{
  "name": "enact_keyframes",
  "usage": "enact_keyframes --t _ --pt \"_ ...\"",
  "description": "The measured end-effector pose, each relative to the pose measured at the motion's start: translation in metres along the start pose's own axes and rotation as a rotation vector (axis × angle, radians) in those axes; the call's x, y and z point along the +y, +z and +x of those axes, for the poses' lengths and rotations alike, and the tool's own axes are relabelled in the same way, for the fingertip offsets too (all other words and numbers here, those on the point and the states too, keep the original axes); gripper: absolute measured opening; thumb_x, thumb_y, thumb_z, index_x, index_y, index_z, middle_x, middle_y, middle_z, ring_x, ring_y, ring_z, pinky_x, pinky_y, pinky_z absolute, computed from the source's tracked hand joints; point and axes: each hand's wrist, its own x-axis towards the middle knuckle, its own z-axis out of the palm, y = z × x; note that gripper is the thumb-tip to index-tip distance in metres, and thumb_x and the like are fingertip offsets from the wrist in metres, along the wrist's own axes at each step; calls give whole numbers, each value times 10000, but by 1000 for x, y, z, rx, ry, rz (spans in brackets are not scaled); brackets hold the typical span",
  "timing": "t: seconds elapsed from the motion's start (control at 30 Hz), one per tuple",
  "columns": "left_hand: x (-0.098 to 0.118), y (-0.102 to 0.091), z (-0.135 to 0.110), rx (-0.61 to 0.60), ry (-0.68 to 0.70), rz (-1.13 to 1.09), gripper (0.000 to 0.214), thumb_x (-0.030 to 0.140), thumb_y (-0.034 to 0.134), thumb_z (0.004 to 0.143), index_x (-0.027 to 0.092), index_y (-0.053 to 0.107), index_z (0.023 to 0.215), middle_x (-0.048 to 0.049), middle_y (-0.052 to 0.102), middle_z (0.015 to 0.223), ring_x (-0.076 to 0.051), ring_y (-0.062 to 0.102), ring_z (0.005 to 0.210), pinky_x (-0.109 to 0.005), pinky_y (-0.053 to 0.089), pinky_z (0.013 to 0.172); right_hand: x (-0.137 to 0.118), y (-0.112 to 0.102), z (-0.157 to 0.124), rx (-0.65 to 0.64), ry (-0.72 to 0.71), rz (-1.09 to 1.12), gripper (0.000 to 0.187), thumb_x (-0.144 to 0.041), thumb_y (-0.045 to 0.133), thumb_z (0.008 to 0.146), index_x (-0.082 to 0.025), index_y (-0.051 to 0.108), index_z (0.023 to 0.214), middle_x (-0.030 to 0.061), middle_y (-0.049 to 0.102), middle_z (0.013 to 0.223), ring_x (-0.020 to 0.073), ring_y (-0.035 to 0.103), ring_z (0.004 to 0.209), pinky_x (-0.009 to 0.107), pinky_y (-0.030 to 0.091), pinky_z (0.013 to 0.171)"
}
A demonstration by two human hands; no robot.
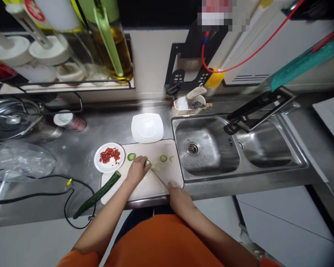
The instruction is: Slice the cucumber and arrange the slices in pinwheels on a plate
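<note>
My left hand [138, 169] is closed over the cutting board [144, 189], its fingertips on a small pale-green cucumber piece [147, 162]. In my right hand [180, 198] is the handle of a knife [160, 178]; its tip points at the piece under my left fingers. One cucumber slice [131, 157] lies left of my left hand, another cucumber slice [163, 158] to the right, with a thin end piece [172, 158] beside it. A long cut cucumber [97, 195] rests across the board's left edge. Chopped red pieces [110, 155] fill a small white plate [109, 170] overlapping the board's corner.
A square white plate [147, 128] stands behind the board. To the right is a double steel sink [208, 148] with a black faucet [256, 111]. A black cable [69, 190], plastic bag [19, 159] and spice jar [70, 121] are at left. Oil bottle [111, 52] on a rack.
</note>
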Motion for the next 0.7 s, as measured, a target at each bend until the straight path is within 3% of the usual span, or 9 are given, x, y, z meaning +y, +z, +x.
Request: enact_keyframes --t 0.17,0.37,0.43,0.6,0.7 --pt "10 12 -9 54 -61 21 224 198 546 780 181 614 992 -79 590 894 -208 552 879 -334 461 806 2 -8 -5 2 36 -6 455 18 300 796 -137 482 1183 147 672 913 264 645 931 322 481 703" --pt "0 3 -8 -52 236 -80 329 54 499 730 210 638 984 -61 618 1013 -202 529 1000 -355 438 897 5 -13 -3 3 54 -2 468 12 308 796 -143 451 1214 149 665 949 261 646 929 322 479 705" --pt "-3 1 -11 -49 263 -96 358 41 487 735 220 629 1010 -53 619 1044 -196 528 1013 -363 431 917 4 -12 -1 10 51 -9 454 9 324 796 -140 456 1205 152 664 955 251 645 936 309 477 717" --pt "-2 9 -27 140 15 -72 288 213 596 769 177 585 1055 -81 605 968 -213 544 935 -368 467 869 0 -11 2 35 38 -33 408 -2 355 805 -143 468 1170 143 669 923 243 650 923 294 480 707" --pt "2 18 -32 177 -59 -64 259 242 603 781 166 590 1028 -80 595 914 -210 549 898 -357 477 843 -6 -13 3 38 17 -53 408 -1 347 809 -143 464 1173 139 670 906 244 645 940 300 482 714"
